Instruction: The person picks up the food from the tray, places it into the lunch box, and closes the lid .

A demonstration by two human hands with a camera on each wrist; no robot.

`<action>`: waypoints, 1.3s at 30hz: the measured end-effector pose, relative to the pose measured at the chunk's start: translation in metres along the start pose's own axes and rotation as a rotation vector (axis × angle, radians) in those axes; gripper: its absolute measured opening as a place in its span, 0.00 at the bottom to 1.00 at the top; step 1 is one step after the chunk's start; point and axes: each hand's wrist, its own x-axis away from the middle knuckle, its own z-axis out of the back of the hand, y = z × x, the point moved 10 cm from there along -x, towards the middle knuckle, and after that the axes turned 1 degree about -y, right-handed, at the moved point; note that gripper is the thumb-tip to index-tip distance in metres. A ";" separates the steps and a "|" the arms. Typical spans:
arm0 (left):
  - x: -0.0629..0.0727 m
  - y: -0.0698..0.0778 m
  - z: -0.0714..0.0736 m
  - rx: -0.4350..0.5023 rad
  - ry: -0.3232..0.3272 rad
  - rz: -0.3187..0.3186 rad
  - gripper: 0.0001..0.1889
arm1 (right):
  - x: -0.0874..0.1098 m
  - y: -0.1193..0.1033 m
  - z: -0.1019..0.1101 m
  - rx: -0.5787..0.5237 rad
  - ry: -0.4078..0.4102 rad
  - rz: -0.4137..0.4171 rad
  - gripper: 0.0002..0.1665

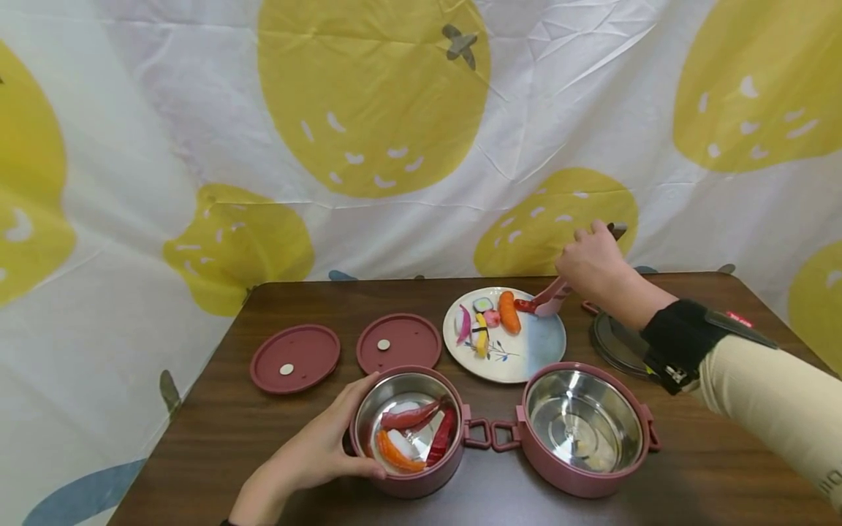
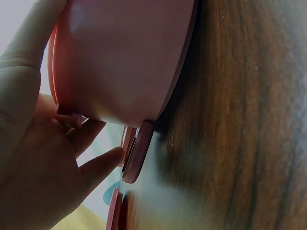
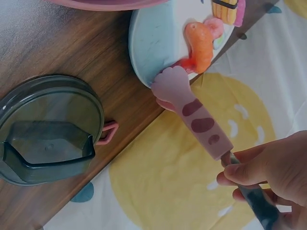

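My left hand (image 1: 319,446) spans the left side of a dusty-pink pot (image 1: 424,485), thumb on the near wall and fingers on the far side. Inside lie several pieces of toy seafood, among them an orange-and-white piece (image 1: 397,450) and a red one (image 1: 441,437). My right hand (image 1: 595,263) holds pink paw-tipped tongs (image 3: 199,120) by their dark handle. Their tips rest at the right edge of a round plate (image 1: 544,354), against a small red toy food (image 1: 525,305). Whether the tips pinch it, I cannot tell. An orange sausage-like piece (image 1: 509,313) lies beside it.
A second pink pot (image 1: 584,478) stands to the right, its handle close to the first pot's. Two pink lids (image 1: 296,358) lie at the back left. A dark glass lid (image 3: 48,129) sits right of the plate. More toy sushi (image 1: 482,342) is on the plate.
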 end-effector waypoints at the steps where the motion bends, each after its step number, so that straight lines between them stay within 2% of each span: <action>1: 0.000 0.000 0.000 0.001 0.001 -0.002 0.63 | 0.000 0.000 0.001 0.004 0.009 0.002 0.09; 6: -0.001 -0.001 0.000 -0.001 0.004 -0.007 0.63 | 0.002 -0.001 0.003 0.025 0.052 0.007 0.11; 14: -0.001 -0.004 0.000 0.007 -0.002 0.008 0.63 | 0.005 0.003 0.002 0.048 0.067 0.003 0.11; 22: -0.002 -0.004 -0.001 0.011 -0.010 0.001 0.63 | 0.008 0.004 0.002 0.067 0.089 0.002 0.16; 28: -0.002 -0.006 0.001 0.010 -0.009 0.011 0.62 | 0.010 0.008 0.011 0.062 0.170 0.003 0.19; 33: -0.004 -0.007 0.001 0.008 -0.010 0.009 0.62 | 0.013 0.015 0.015 0.016 0.205 -0.007 0.16; 39: -0.004 -0.009 0.003 0.014 -0.008 0.011 0.62 | 0.018 0.020 0.025 0.007 0.284 -0.015 0.22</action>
